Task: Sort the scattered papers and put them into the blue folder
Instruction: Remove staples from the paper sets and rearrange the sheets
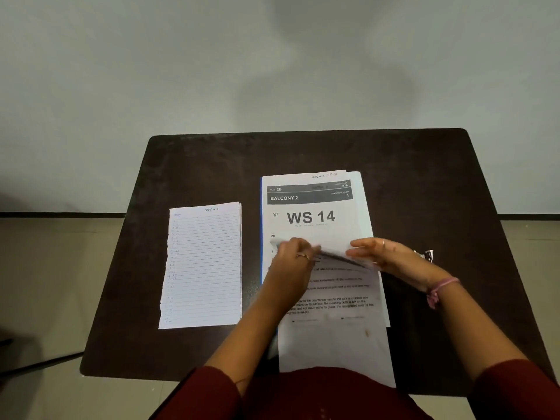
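Here, both hands on the printed stack, blue folder edge beneath.

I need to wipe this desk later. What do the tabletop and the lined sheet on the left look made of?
Tabletop: dark brown, matte, probably laminate or wood veneer; faint mottled grain, rounded corners. Lined sheet: thin ruled notebook paper, its left edge ragged as if torn out.

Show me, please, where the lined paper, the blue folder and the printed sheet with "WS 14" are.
lined paper [203, 265], head view, middle of the page.
blue folder [262, 237], head view, its left edge beside the stack.
printed sheet [310, 217], head view, on the "WS 14" heading.
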